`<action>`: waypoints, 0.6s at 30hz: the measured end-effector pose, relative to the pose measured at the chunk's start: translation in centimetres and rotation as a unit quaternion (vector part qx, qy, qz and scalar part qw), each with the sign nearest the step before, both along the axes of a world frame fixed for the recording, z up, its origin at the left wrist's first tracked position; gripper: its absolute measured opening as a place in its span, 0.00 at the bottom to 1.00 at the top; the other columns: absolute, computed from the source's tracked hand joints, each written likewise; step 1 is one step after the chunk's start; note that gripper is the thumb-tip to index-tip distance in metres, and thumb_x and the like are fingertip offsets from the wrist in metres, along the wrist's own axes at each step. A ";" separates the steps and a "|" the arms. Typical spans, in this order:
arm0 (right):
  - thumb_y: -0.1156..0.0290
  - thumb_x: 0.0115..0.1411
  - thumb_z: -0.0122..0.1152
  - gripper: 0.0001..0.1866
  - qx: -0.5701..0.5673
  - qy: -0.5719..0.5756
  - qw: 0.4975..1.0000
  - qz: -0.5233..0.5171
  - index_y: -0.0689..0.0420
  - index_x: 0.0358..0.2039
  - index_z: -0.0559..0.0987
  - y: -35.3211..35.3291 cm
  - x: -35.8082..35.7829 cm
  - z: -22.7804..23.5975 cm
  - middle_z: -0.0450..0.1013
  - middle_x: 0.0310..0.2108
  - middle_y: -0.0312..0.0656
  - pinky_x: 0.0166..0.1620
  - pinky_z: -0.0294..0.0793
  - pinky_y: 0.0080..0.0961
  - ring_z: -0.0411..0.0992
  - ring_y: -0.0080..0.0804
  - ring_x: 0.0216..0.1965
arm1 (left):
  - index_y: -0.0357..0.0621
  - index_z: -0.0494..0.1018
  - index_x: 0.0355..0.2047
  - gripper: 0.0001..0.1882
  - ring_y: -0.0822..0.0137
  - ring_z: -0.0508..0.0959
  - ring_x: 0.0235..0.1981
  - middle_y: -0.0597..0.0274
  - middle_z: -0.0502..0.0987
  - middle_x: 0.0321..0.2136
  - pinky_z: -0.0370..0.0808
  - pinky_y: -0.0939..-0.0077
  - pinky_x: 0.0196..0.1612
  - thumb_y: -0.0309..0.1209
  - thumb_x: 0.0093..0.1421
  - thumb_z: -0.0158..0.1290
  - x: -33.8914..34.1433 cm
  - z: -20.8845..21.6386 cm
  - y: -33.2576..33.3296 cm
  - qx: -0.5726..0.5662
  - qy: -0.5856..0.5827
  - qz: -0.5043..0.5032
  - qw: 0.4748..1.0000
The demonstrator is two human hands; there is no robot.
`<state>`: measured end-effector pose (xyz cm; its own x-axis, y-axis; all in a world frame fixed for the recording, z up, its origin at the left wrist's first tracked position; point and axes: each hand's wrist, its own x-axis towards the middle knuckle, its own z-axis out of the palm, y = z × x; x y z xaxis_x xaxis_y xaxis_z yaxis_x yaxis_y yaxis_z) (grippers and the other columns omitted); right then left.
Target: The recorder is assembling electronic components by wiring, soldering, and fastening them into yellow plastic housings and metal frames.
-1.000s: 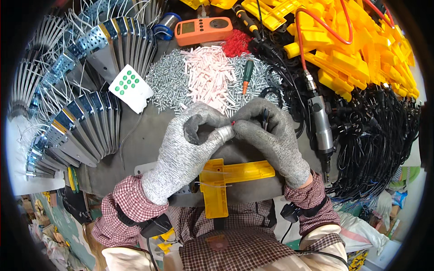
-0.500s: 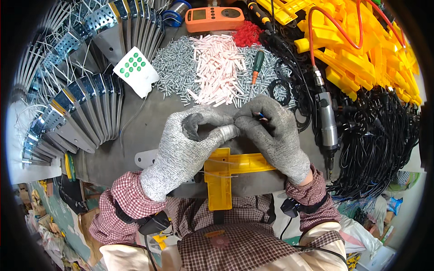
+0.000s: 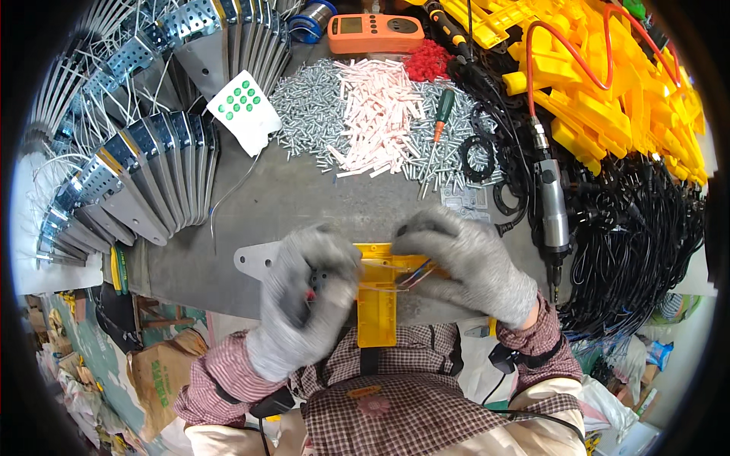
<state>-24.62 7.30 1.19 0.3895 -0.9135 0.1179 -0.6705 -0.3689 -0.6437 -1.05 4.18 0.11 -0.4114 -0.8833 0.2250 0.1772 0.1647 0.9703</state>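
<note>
A yellow plastic housing [image 3: 377,313] lies at the table's near edge, its lower part reaching over toward my lap. Thin wires [image 3: 414,280], with blue, red and white parts showing, run across it. My right hand [image 3: 479,266], in a grey glove, is curled round the wires at the housing's right side. Beside the housing on the left, my gloved left hand [image 3: 308,304] is closed and smeared by motion. A small red bit shows between its fingers, too little to name. Partly behind that hand lies a flat metal plate [image 3: 251,258] with holes.
Piles of screws [image 3: 308,106], pale pink sleeves [image 3: 376,114] and red bits [image 3: 427,61] lie farther back, with a screwdriver [image 3: 442,114] on top. Metal brackets [image 3: 152,182] fan out left. On the right are a power driver [image 3: 550,201], black cables [image 3: 631,258] and yellow housings [image 3: 608,99].
My hands, which met above the housing, have come apart and moved nearer to me. The wires now stretch over the housing into my right hand. The whole view has shifted slightly.
</note>
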 end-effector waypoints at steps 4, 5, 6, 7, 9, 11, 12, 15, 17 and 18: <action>0.63 0.61 0.63 0.11 0.012 0.066 0.997 0.034 0.53 0.41 0.79 -0.4 0.8 -0.8 0.73 0.42 0.41 0.41 0.79 0.39 0.78 0.43 0.38 | 0.50 0.75 0.36 0.08 0.61 0.79 0.42 0.65 0.77 0.33 0.57 0.48 0.65 0.27 0.55 0.60 0.7 -1.3 0.7 -0.364 -0.332 -0.036 0.870; 0.63 0.61 0.63 0.11 0.022 0.030 0.999 0.016 0.54 0.41 0.79 -0.6 0.7 -1.1 0.73 0.41 0.43 0.41 0.79 0.39 0.78 0.45 0.38 | 0.52 0.75 0.36 0.09 0.62 0.78 0.43 0.67 0.77 0.33 0.53 0.47 0.67 0.27 0.54 0.60 0.9 -2.1 0.7 -0.362 -0.322 -0.042 0.874; 0.62 0.62 0.62 0.11 0.031 -0.006 0.999 -0.007 0.55 0.41 0.79 -0.7 0.5 -1.7 0.74 0.39 0.45 0.40 0.78 0.40 0.78 0.46 0.38 | 0.53 0.76 0.36 0.10 0.63 0.78 0.45 0.68 0.77 0.33 0.50 0.46 0.69 0.27 0.53 0.61 0.8 -2.2 0.5 -0.361 -0.309 -0.052 0.878; 0.62 0.63 0.62 0.12 0.041 -0.043 0.998 -0.028 0.57 0.40 0.79 -0.9 0.3 -2.0 0.74 0.38 0.47 0.40 0.78 0.40 0.78 0.47 0.38 | 0.53 0.76 0.36 0.10 0.63 0.78 0.46 0.69 0.78 0.33 0.51 0.47 0.68 0.27 0.53 0.61 0.7 -2.0 0.3 -0.327 -0.297 -0.042 0.896; 0.62 0.66 0.60 0.12 0.115 -0.082 0.988 -0.069 0.59 0.40 0.79 -1.8 0.6 -1.9 0.75 0.34 0.50 0.39 0.76 0.40 0.77 0.49 0.37 | 0.52 0.77 0.36 0.09 0.64 0.77 0.48 0.71 0.78 0.33 0.53 0.49 0.68 0.28 0.53 0.61 0.1 -0.8 -0.5 -0.252 -0.275 -0.020 0.927; 0.63 0.67 0.59 0.13 0.148 -0.112 0.977 -0.105 0.61 0.40 0.79 -1.8 0.5 -1.8 0.75 0.32 0.52 0.38 0.75 0.40 0.77 0.50 0.36 | 0.48 0.79 0.33 0.09 0.58 0.76 0.42 0.66 0.77 0.32 0.63 0.54 0.57 0.25 0.49 0.63 -1.3 0.4 -1.6 -0.306 -0.316 0.014 0.898; 0.63 0.67 0.59 0.13 0.146 -0.129 0.975 -0.111 0.61 0.40 0.79 -1.8 0.4 -2.1 0.75 0.31 0.52 0.38 0.74 0.40 0.77 0.50 0.35 | 0.48 0.79 0.33 0.09 0.58 0.75 0.41 0.66 0.76 0.32 0.64 0.53 0.56 0.25 0.50 0.64 -1.7 0.9 -1.9 -0.320 -0.338 0.032 0.885; 0.62 0.67 0.58 0.14 0.131 -0.147 0.975 -0.103 0.61 0.41 0.80 -1.9 0.3 -2.1 0.75 0.31 0.52 0.38 0.74 0.39 0.77 0.50 0.34 | 0.49 0.80 0.33 0.09 0.56 0.73 0.40 0.65 0.74 0.30 0.65 0.54 0.52 0.27 0.50 0.65 -2.6 0.6 -2.2 -0.341 -0.372 0.060 0.861; 0.63 0.67 0.58 0.13 0.136 -0.146 0.975 -0.101 0.60 0.42 0.80 -2.1 0.4 -1.9 0.76 0.32 0.52 0.38 0.74 0.39 0.77 0.50 0.35 | 0.49 0.80 0.33 0.09 0.55 0.73 0.40 0.64 0.74 0.30 0.65 0.54 0.52 0.27 0.50 0.65 -2.8 0.4 -2.2 -0.335 -0.390 0.052 0.856; 0.63 0.67 0.58 0.13 0.146 -0.144 0.973 -0.107 0.60 0.42 0.80 -2.0 0.5 -1.7 0.76 0.32 0.51 0.38 0.74 0.39 0.77 0.50 0.35 | 0.49 0.79 0.34 0.09 0.54 0.73 0.41 0.63 0.74 0.32 0.66 0.53 0.52 0.28 0.52 0.64 -2.7 0.2 -2.2 -0.335 -0.393 0.048 0.855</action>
